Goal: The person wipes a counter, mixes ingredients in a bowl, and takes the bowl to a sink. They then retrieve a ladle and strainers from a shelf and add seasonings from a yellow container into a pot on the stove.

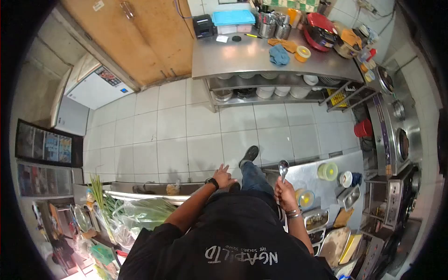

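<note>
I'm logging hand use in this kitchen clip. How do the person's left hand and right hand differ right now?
The left hand is empty with its fingers spread, while the right hand is closed around a metal spoon held bowl-up. The left hand's wrist carries a dark watch, and the right hand's wrist carries metal bangles. Both hands are bare and held out in front of the body.

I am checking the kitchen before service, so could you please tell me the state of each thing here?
left hand, open, holding nothing
right hand, shut on the spoon
spoon, upright, bowl up
blue-lidded box, lid on
blue cloth, crumpled on the steel table
wooden doors, shut
</note>
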Motion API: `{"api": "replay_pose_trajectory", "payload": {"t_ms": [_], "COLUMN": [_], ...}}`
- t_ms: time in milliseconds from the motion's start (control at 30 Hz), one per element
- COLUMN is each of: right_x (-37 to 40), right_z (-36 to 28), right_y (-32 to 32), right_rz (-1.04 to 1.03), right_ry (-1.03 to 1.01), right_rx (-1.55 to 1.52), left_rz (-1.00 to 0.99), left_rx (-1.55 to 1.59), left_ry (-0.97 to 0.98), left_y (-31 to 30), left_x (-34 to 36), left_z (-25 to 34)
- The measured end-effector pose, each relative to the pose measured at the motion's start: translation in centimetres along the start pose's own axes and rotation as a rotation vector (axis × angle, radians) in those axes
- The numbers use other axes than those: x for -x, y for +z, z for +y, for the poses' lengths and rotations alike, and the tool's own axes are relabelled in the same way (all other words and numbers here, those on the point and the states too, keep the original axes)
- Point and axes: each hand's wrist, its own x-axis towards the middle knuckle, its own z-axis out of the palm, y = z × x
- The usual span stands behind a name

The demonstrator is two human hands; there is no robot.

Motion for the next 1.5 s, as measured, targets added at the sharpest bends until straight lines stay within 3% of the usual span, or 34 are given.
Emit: {"api": "replay_pose_trajectory", "payload": {"t_ms": [33,233,300,333,433,500,567,667,767,933,1033,1100,1200,1367,1400,1467,1500], "right_x": [-2.0,-11.9,-14.3,-15.5,-19.5,-21.5,-22.8,-24.8,-26.5,-27.7,-27.7,-28.7,-31.1,-39.9,-41.4,-46.3,-53.3], "right_z": [-1.4,-8.5,-10.9,-11.9,-15.4,-17.4,-19.9,-22.3,-22.4,-20.8,-20.0,-18.1,-17.8,-15.5,-15.4,-15.0,-6.5], "right_y": [0.7,4.1,4.5,4.3,3.8,2.9,2.8,1.2,-0.8,-2.6,-2.6,-2.7,-1.9,-2.9,-2.6,-1.9,-3.9], "right_rz": [-0.015,-0.158,-0.158,-0.140,-0.117,-0.107,-0.031,0.172,0.202,0.353,0.532,0.592,0.643,0.572,0.533,0.621,0.475], "right_ry": [0.005,-0.072,-0.079,-0.035,-0.034,-0.041,-0.056,-0.163,-0.217,-0.190,-0.047,-0.074,-0.024,0.082,-0.027,0.064,-0.072], "right_rx": [0.003,0.029,0.026,0.024,0.022,-0.142,-0.234,-0.297,-0.294,-0.312,-0.438,-0.495,-0.700,-0.790,-0.672,-0.731,-0.136], "left_rz": [0.071,0.155,0.280,0.209,0.181,0.157,0.386,0.457,0.541,0.415,0.459,0.452,0.492,0.485,0.496,0.431,0.431], "left_rx": [-0.085,-0.031,0.096,0.141,-0.030,-0.058,-0.039,-0.065,-0.114,-0.254,-0.334,-0.401,-0.339,-0.437,-0.486,-0.501,-0.556], "left_ry": [0.058,-0.040,-0.030,-0.121,-0.084,-0.056,0.135,0.237,0.410,0.424,0.490,0.489,0.377,0.311,0.316,0.288,0.284], "left_y": [-2.0,-7.9,-10.4,-11.8,-18.7,-24.3,-27.4,-33.2,-37.6,-45.2,-46.4,-47.3,-46.5,-46.5,-46.3,-46.5,-46.6], "left_x": [-0.2,-6.7,-9.0,-9.9,-13.1,-16.0,-20.1,-26.8,-34.5,-45.3,-51.4,-54.0,-58.0,-58.7,-58.4,-58.6,-59.0], "left_z": [-0.4,-3.8,-3.6,-3.2,-2.3,-0.9,-1.0,0.5,1.4,4.7,5.4,5.9,5.2,6.1,6.1,6.0,5.9]}}
